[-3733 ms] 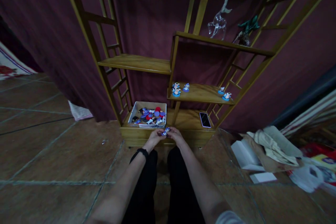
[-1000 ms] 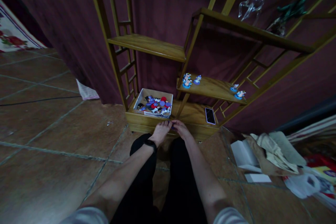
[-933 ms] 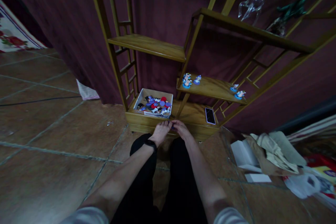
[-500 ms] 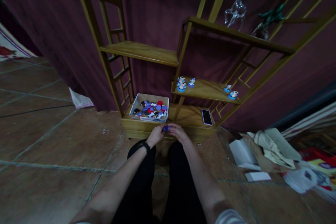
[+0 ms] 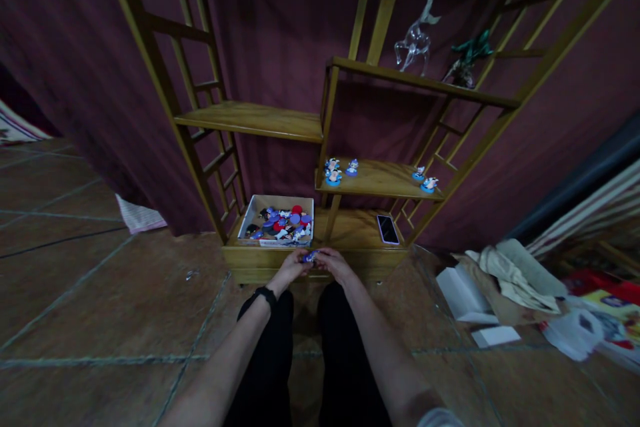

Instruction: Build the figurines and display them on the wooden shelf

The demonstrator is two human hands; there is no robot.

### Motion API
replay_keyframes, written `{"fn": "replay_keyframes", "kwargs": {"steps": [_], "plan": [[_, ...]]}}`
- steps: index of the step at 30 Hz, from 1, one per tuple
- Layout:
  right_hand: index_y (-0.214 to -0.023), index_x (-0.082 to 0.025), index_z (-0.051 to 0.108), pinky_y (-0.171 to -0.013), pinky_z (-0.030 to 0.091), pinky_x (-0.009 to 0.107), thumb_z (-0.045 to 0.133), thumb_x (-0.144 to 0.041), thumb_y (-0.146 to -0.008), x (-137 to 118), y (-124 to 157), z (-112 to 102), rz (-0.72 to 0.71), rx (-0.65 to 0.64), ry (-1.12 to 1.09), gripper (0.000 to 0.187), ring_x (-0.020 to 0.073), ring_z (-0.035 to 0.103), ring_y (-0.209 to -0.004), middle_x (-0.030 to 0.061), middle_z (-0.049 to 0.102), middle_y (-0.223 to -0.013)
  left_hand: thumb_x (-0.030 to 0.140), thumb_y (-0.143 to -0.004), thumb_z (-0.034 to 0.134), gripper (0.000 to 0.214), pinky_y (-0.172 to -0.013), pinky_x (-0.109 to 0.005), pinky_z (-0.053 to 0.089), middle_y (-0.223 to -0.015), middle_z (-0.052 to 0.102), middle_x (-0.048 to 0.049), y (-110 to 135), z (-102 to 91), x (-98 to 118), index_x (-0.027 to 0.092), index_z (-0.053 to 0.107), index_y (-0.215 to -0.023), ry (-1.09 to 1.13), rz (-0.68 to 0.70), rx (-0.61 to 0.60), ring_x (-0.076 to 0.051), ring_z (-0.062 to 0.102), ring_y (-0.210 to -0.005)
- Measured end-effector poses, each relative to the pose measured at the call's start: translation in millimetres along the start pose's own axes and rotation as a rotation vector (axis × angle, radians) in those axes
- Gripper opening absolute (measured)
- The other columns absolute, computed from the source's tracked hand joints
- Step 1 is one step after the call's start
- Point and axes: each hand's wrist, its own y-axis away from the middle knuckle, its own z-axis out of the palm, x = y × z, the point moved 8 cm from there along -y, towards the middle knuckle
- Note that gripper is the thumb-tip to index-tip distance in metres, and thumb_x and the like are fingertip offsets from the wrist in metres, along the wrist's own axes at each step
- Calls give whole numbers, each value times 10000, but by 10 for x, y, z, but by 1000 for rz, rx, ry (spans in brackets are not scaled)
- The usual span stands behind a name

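Note:
Between both hands, in front of the wooden shelf unit, is a small purple figurine (image 5: 311,257). My left hand (image 5: 291,267) is closed on its left side, and my right hand (image 5: 334,263) grips its right side with the fingertips. Fingers cover much of the figurine, so its details are hard to make out. Just beyond my left hand stands an open cardboard box (image 5: 250,240) holding several small figurines with purple, red, black and white parts. On the low right shelf (image 5: 380,179), several figurines on blue or purple bases stand in two groups, left and right.
A phone (image 5: 388,229) lies on the bottom board, right of the box. A clear glass deer (image 5: 416,43) and a dark green ornament (image 5: 470,60) stand on the upper right shelf. White boxes (image 5: 465,295) and plastic bags (image 5: 573,333) lie on the floor at right.
Both hands still hold the figurine, which has turned so lighter parts show. The view has tilted up a little, so the shelf and hands appear slightly lower and farther left.

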Motion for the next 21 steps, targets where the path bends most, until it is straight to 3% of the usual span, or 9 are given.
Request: {"fn": "replay_keyframes", "kwargs": {"steps": [6, 12, 16, 21], "plan": [[-777, -168, 637, -521, 388, 188, 707, -440, -601, -18, -7, -17, -17, 36, 45, 332, 66, 511, -540, -23, 609, -655, 274, -594, 732, 317, -470, -194, 414, -601, 609, 17, 42, 3, -17, 155, 567, -836, -56, -137, -34, -81, 539, -451], [-807, -169, 645, -520, 387, 187, 731, -386, -583, -42, 40, 24, 6, 3, 14, 323, 64, 510, -530, -24, 615, -654, 248, -631, 716, 262, -494, -201, 439, -589, 620, -4, 66, -40, -88, 147, 575, -828, 50, -261, -16, -99, 574, -479], [-797, -159, 649, -502, 383, 186, 728, -366, -584, -50, 48, 24, 16, 9, 15, 308, 58, 486, -494, -28, 601, -604, 273, -636, 716, 281, -517, -210, 454, -623, 639, -22, 63, -46, -110, 148, 583, -850, 84, -275, -14, -108, 592, -506], [-778, -157, 648, -476, 376, 184, 715, -386, -595, -44, 12, -29, 16, 71, 27, 301, 55, 475, -470, -25, 597, -588, 331, -617, 738, 395, -552, -206, 459, -669, 649, -25, 99, 33, -39, 155, 586, -936, 75, -227, -110, -106, 606, -556]]}}
